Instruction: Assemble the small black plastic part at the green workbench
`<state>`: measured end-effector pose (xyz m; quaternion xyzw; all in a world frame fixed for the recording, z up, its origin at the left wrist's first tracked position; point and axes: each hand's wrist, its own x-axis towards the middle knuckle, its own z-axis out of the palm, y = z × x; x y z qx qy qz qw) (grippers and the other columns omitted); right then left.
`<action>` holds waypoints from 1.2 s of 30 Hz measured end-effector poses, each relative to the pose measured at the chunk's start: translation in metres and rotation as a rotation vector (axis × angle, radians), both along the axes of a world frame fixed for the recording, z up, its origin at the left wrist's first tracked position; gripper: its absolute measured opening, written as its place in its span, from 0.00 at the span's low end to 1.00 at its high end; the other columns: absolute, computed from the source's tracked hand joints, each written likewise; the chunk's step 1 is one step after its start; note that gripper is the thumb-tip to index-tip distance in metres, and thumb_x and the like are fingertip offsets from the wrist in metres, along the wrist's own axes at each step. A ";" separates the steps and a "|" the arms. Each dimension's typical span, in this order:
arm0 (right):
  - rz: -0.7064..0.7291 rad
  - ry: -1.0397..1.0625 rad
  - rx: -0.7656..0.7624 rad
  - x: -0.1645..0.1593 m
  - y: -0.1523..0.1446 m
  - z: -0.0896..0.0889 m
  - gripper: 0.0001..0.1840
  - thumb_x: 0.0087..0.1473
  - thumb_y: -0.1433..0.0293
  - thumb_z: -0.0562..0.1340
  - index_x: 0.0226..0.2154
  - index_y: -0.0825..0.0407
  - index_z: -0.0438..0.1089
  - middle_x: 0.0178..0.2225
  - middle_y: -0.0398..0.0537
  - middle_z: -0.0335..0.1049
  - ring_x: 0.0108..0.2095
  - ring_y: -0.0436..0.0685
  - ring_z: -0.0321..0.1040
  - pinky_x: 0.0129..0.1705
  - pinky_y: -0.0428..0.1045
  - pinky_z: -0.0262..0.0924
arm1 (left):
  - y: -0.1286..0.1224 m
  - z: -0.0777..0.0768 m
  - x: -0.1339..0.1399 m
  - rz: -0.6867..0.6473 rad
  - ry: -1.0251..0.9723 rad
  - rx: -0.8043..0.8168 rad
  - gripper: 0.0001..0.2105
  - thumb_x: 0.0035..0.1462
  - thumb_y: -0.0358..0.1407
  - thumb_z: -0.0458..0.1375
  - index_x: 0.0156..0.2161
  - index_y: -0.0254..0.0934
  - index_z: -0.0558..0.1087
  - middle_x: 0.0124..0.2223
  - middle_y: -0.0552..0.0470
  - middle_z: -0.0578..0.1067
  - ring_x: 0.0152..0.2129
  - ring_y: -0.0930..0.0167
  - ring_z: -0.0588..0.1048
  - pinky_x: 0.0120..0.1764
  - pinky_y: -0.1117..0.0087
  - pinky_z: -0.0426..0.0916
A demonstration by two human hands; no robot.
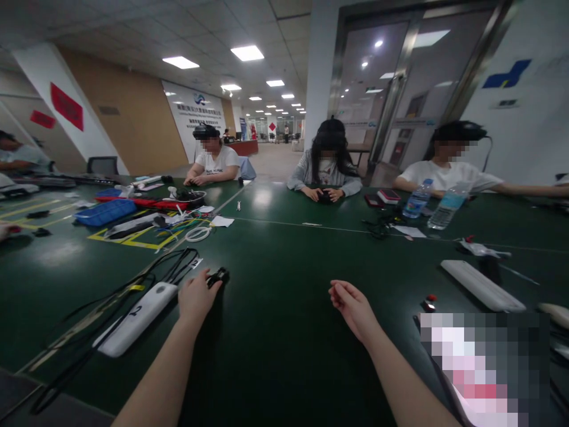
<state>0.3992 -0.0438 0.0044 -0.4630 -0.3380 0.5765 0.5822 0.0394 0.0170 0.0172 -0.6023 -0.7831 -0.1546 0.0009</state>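
Bare forearms (pixel 165 373) extend over the dark green table (pixel 275 332), the left hand (pixel 195 301), just beside a white elongated device (pixel 136 323) marked 2, clamping a small black object (pixel 219 276) between thumb and fingers, while the right hand (pixel 352 307), well apart, has its fingers curled together.

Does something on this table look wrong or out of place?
No spill is visible. The black cables look untidy: loose loops beside the white device by the left hand, one seeming to hang over the near edge of the table.
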 end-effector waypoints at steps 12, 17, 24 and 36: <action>-0.021 0.020 0.032 -0.001 -0.003 0.004 0.13 0.42 0.60 0.62 0.31 0.48 0.71 0.28 0.44 0.68 0.28 0.52 0.63 0.31 0.49 0.58 | -0.002 0.001 0.127 -0.585 -0.229 -0.089 0.18 0.48 0.39 0.54 0.46 0.39 0.67 0.48 0.48 0.67 0.43 0.67 0.68 0.45 0.67 0.61; -0.118 -0.182 0.078 0.004 -0.003 0.004 0.14 0.42 0.58 0.61 0.32 0.49 0.70 0.26 0.44 0.68 0.27 0.53 0.63 0.30 0.49 0.57 | -0.014 -0.002 0.184 -0.885 -0.383 -0.179 0.21 0.48 0.36 0.54 0.50 0.42 0.64 0.50 0.50 0.66 0.47 0.67 0.65 0.49 0.66 0.59; -0.227 -0.553 0.102 0.013 0.001 0.002 0.12 0.44 0.60 0.59 0.32 0.48 0.71 0.31 0.45 0.70 0.36 0.58 0.65 0.39 0.54 0.57 | -0.018 -0.008 0.181 -0.907 -0.531 -0.167 0.21 0.50 0.35 0.53 0.51 0.41 0.63 0.53 0.50 0.63 0.48 0.68 0.65 0.50 0.66 0.60; -0.073 -0.828 0.230 0.000 -0.006 0.005 0.13 0.45 0.66 0.59 0.37 0.43 0.70 0.40 0.46 0.68 0.43 0.60 0.61 0.45 0.57 0.55 | -0.005 -0.020 0.174 -0.863 -0.558 -0.150 0.24 0.50 0.35 0.54 0.54 0.47 0.57 0.52 0.53 0.66 0.51 0.68 0.62 0.52 0.62 0.56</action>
